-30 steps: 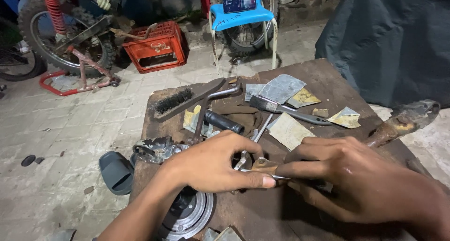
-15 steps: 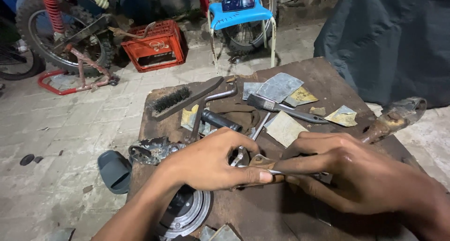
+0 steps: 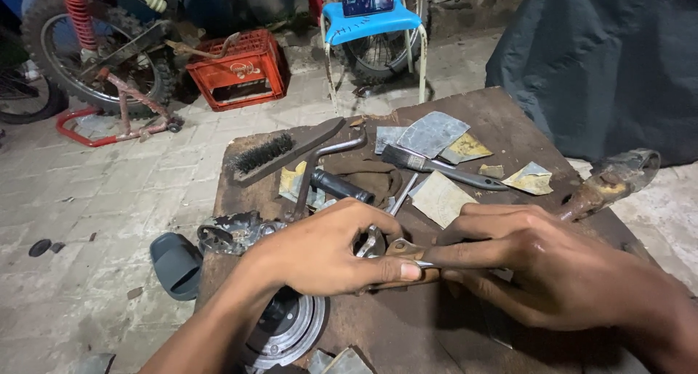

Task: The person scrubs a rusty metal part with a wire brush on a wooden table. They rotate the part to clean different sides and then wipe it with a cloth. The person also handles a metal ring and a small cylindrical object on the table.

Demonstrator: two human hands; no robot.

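Note:
My left hand (image 3: 327, 247) is cupped over a small metal part (image 3: 372, 242) on the dark wooden table (image 3: 509, 116), thumb stretched along its lower edge. My right hand (image 3: 552, 268) meets it from the right, fingers pinched on a thin metal tool (image 3: 429, 263) whose tip touches a brownish piece (image 3: 404, 249) at the part. What exactly lies under my left palm is hidden.
Wire brush (image 3: 280, 150), paintbrush (image 3: 436, 167), black-handled tool (image 3: 340, 186), sandpaper scraps (image 3: 434, 133), a rusty greasy part (image 3: 607, 181) and a round metal hub (image 3: 287, 330) crowd the table. Dark sandal (image 3: 176, 265), red crate (image 3: 236, 70), blue stool (image 3: 372, 23), motorcycle wheel (image 3: 80, 50), dark tarp (image 3: 603, 61) surround it.
Both hands stay joined over the small part; they and the table have shifted slightly in view, and my right hand has edged a little closer to the left.

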